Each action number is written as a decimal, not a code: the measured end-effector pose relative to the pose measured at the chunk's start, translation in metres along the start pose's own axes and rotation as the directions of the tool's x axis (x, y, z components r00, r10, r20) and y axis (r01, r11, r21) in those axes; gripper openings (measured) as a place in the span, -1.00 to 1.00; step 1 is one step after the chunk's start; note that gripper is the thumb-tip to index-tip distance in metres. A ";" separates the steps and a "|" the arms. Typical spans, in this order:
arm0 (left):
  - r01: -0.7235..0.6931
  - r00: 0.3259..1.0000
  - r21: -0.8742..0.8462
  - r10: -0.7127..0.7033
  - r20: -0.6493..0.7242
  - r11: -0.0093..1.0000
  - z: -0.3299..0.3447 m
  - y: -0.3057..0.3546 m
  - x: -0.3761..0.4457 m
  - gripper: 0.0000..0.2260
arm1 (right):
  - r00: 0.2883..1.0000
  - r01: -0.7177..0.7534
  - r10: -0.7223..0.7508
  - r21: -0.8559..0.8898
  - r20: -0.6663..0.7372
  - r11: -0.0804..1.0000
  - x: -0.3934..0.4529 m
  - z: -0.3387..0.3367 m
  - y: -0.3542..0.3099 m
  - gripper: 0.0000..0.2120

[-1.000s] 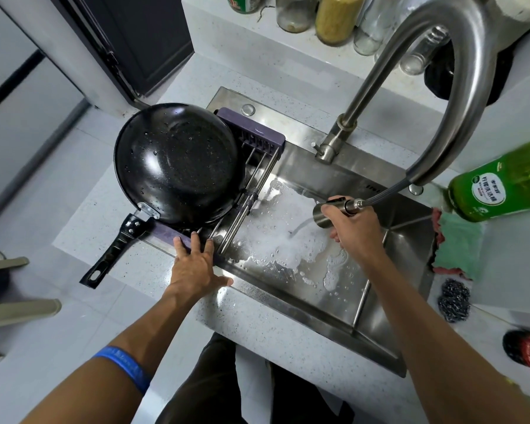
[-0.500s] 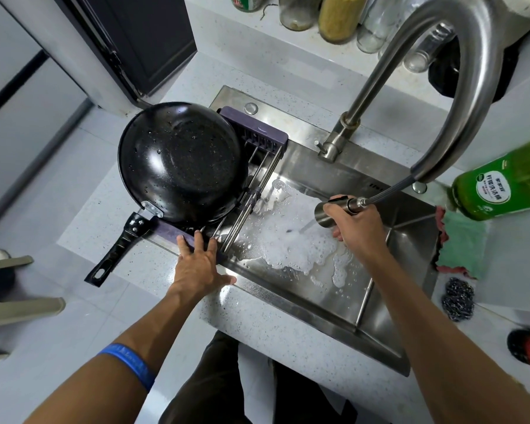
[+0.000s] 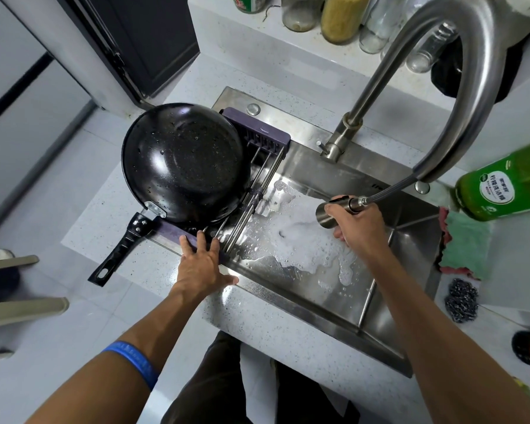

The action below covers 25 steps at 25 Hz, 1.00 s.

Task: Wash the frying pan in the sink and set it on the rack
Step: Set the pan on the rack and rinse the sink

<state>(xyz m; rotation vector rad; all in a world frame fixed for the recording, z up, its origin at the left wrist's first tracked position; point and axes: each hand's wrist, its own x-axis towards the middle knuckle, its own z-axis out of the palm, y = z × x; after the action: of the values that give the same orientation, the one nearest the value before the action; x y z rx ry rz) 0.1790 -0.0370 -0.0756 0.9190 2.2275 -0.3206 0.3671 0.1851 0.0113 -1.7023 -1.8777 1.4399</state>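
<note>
Over sink (image 3: 410,234), right hand (image 3: 360,223) grips spray head (image 3: 334,211); left hand (image 3: 201,267) flat on rack (image 3: 257,136), fingers (image 3: 201,240) straight.

Both forearms are bare, with no sleeves in view. A blue wristband (image 3: 134,363) (faint lettering, too small to read) circles the left forearm. Dark trousers (image 3: 214,390) cover the legs below.

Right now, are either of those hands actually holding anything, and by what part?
The right hand grips the pull-out spray head around its body. The left hand holds nothing; it rests flat on the rack edge.
</note>
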 end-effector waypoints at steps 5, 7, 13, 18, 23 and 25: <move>0.000 1.000 0.006 0.000 0.008 1.000 0.000 0.001 0.000 0.02 | 0.999 0.018 -0.019 0.008 0.035 1.000 0.001 -0.005 0.004 -0.89; -0.003 1.000 0.011 0.003 0.011 1.000 -0.001 0.001 0.000 0.02 | 0.988 0.081 -0.088 0.056 0.126 0.995 0.001 -0.004 -0.001 -0.89; 0.000 1.000 -0.013 0.000 0.010 1.000 0.000 0.000 0.001 0.02 | 0.983 0.177 -0.183 0.156 0.022 0.972 0.039 -0.005 -0.013 -0.67; 0.006 1.000 -0.021 -0.005 0.011 1.000 0.001 0.000 0.002 0.01 | 0.971 0.225 -0.225 -0.015 -0.084 0.974 0.050 -0.029 0.004 -0.70; -0.006 1.000 -0.030 0.006 0.004 1.000 0.001 0.001 0.002 0.01 | 0.960 0.131 -0.223 -0.430 -0.170 0.893 0.056 -0.074 0.018 -0.77; -0.005 1.000 -0.035 0.005 0.002 0.999 0.001 0.000 0.003 0.01 | 0.962 0.095 -0.210 -0.507 -0.174 0.856 0.057 -0.088 0.020 -0.77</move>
<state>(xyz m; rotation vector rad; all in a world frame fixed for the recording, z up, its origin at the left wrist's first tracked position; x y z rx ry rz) 0.1786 -0.0358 -0.0783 0.9053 2.2219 -0.2785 0.4250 0.2739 0.0154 -1.7690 -2.3204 0.6971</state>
